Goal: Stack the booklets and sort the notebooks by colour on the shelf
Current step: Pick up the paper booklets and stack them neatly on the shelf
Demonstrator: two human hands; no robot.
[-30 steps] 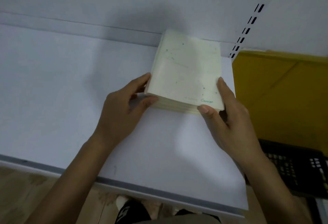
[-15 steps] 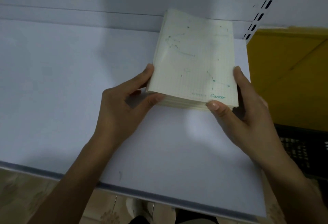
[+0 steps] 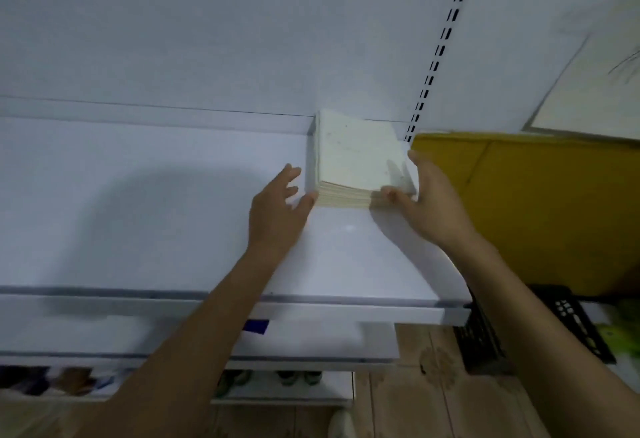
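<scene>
Room is left on the shelf [image 3: 138, 195] left of the booklet stack [image 3: 356, 157]; rightward passage is blocked by the yellow board [image 3: 536, 212], rearward by the back panel [image 3: 207, 39].

Place: a shop is indicated, fitted out with retail display shelving.
Shelving: a white metal shelf [image 3: 138, 212] is backed by a plain white panel [image 3: 207, 21]; a slotted upright [image 3: 440, 53] is seen at 1 o'clock.
Front edge: a ticket rail [image 3: 311, 313] is run along the shelf lip at 6 o'clock.
Lower tiers: a lower shelf [image 3: 311, 340] is stepped out beneath; small blurred goods [image 3: 69, 382] are lined up at 7 o'clock.
Stock: a stack of booklets [image 3: 356, 157] is laid at 12 o'clock.
Surroundings: a yellow panel [image 3: 536, 202] is stood at 3 o'clock, a black plastic crate [image 3: 568, 319] at 4 o'clock, over a wood-pattern floor [image 3: 433, 385].
</scene>
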